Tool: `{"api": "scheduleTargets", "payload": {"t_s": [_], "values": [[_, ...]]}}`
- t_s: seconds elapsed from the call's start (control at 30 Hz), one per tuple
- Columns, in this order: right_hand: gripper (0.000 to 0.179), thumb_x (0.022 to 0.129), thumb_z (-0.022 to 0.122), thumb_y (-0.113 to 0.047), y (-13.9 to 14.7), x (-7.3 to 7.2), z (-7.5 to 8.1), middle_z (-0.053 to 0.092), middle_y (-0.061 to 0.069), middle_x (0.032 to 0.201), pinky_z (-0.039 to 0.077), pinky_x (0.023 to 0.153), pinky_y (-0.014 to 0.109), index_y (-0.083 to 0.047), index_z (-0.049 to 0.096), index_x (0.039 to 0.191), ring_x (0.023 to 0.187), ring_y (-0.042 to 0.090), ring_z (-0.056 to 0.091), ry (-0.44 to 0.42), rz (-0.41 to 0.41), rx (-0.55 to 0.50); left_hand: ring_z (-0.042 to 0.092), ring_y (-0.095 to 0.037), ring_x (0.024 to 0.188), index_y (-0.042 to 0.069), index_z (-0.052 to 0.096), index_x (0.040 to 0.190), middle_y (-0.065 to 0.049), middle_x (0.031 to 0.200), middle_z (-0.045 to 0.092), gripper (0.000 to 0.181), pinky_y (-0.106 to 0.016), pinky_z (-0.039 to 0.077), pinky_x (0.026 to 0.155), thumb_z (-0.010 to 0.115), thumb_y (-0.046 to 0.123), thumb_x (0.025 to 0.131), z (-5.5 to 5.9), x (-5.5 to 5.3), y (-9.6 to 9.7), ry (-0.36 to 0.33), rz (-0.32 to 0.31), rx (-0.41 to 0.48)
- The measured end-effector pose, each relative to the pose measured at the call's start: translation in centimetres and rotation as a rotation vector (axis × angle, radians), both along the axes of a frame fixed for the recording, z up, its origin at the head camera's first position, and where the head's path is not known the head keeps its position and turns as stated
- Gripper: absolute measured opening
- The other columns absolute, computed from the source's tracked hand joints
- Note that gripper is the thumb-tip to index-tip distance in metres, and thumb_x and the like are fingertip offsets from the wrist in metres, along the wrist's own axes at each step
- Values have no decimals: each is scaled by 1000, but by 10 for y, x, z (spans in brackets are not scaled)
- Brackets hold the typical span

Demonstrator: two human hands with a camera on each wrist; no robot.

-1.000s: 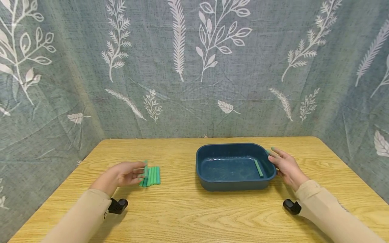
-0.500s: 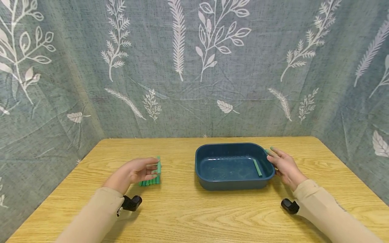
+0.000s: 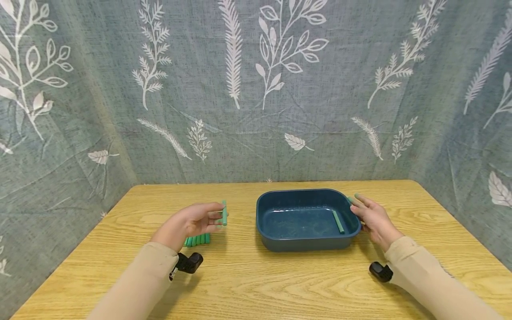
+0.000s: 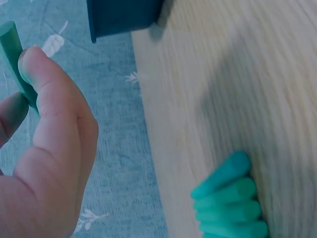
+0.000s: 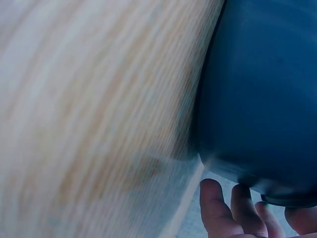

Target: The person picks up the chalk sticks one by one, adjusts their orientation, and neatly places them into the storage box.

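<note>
Aloft, the left hand [image 3: 196, 221] pinches a stick [image 3: 225, 215], perhaps tilted.

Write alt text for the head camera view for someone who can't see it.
A left hand pinches a green stick above a wooden table, near a row of similar sticks. The right hand is at the right end of a blue tub containing one more stick; leaf-patterned fabric hangs behind.

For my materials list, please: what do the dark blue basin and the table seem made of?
Basin: probably moulded plastic, moderately glossy, judging by highlights inside and rounded corners. Table: wood or printed laminate, satin; grain shows but cannot settle which.
</note>
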State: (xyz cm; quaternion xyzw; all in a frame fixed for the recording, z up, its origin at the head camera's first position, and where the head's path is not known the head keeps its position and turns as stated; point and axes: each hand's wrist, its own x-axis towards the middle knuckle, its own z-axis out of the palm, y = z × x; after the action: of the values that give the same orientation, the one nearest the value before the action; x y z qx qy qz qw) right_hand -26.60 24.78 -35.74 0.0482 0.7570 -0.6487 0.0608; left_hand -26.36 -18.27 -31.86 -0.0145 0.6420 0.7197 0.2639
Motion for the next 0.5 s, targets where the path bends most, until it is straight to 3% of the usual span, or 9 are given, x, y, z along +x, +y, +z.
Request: {"api": "scheduleTargets", "payload": {"t_s": [0.13, 0.5], "values": [[63, 106, 41, -18, 0, 1, 0, 12, 16, 159, 44, 73, 25, -10, 3, 157, 142, 37, 24, -1, 2, 0, 58, -12, 76, 5, 47, 112, -4, 95, 58, 13, -19, 54, 70, 44, 15, 105, 2, -2, 9, 1, -5, 4], [63, 106, 41, -19, -1, 0, 0, 14, 15, 159, 45, 72, 24, -11, 5, 157, 140, 37, 28, -4, -10, 10, 56, -12, 75, 8, 49, 104, -2, 87, 59, 11, -21, 52, 71, 41, 15, 106, 13, -10, 31, 22, -42, -2]]}}
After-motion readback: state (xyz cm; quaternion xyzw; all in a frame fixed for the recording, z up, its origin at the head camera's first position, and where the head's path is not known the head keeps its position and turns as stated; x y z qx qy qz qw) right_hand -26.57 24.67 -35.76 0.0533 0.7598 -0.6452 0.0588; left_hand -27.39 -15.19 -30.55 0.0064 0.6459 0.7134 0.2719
